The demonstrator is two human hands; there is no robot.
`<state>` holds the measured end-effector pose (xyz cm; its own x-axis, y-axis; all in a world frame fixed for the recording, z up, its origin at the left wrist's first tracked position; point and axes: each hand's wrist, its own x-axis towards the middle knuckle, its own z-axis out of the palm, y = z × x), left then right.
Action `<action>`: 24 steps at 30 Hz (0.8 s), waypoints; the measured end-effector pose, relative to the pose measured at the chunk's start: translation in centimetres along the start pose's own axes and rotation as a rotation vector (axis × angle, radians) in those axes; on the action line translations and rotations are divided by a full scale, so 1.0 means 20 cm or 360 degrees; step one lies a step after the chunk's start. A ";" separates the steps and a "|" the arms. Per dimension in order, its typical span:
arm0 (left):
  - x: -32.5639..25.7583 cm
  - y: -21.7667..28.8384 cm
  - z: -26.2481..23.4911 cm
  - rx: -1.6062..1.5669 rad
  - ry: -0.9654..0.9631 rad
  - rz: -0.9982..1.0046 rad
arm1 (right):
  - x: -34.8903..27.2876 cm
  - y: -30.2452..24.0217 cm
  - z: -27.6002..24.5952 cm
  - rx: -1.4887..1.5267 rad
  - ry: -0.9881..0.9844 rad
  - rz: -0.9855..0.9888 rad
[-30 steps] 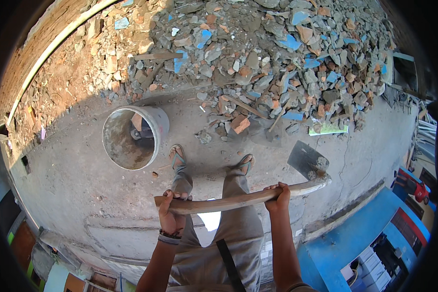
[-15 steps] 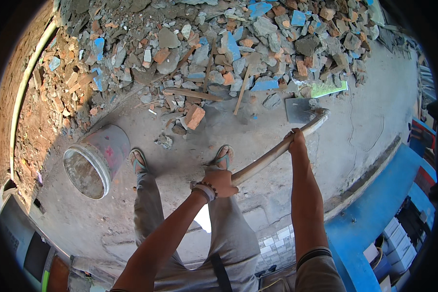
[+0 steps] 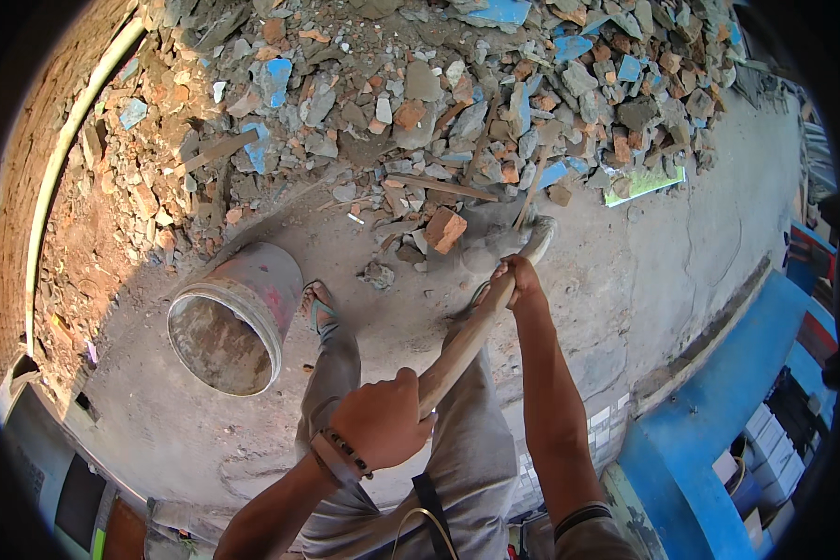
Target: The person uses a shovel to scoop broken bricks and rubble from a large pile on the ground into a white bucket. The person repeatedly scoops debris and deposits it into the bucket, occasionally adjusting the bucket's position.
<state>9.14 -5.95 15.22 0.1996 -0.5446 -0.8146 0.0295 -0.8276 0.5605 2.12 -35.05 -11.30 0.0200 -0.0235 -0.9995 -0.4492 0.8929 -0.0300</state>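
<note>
Two-handed, grasping the long-handled tool (image 3: pixel 457 357) with left hand (image 3: pixel 383 422) and right hand (image 3: pixel 521 280), holding its far end (image 3: pixel 543 233) near the rubble heap (image 3: pixel 420 82), apparently only partway along, leaving much lying loose beyond the bucket (image 3: pixel 269 280).

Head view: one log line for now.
left hand: grips near end of wooden handle | right hand: grips it farther up | bucket: beside left foot | rubble: ahead

Both hands (image 3: pixel 381 425) (image 3: pixel 523 282) grip a wooden handle (image 3: pixel 464 352).
</note>
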 end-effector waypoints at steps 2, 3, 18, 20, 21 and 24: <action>-0.21 -0.12 -0.12 0.0046 0.0005 -0.0220 | 0.04 0.26 0.22 -0.0044 -0.0169 0.0004; -0.26 -0.12 -0.11 0.0082 0.0083 -0.0261 | 0.05 0.31 0.26 -0.0087 -0.0322 0.0037; -0.75 0.11 0.05 -0.0741 -0.0128 0.0238 | -0.29 0.41 0.08 0.0199 -0.0397 0.0387; -0.94 0.11 0.08 -0.0888 -0.0165 0.0239 | -0.46 0.48 0.07 0.0208 -0.0410 0.0412; -1.06 0.10 0.09 -0.0998 -0.0109 0.0257 | -0.56 0.51 0.07 0.0161 -0.0403 0.0342; -1.42 0.03 0.10 -0.1131 0.0158 0.0472 | -0.90 0.66 0.14 0.0150 -0.0436 0.0263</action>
<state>1.58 8.77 38.30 0.3829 -0.6874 -0.6171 0.5756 -0.3450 0.7414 -1.59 -21.51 6.26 0.1990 0.2356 -0.9513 -0.3819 0.9126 0.1461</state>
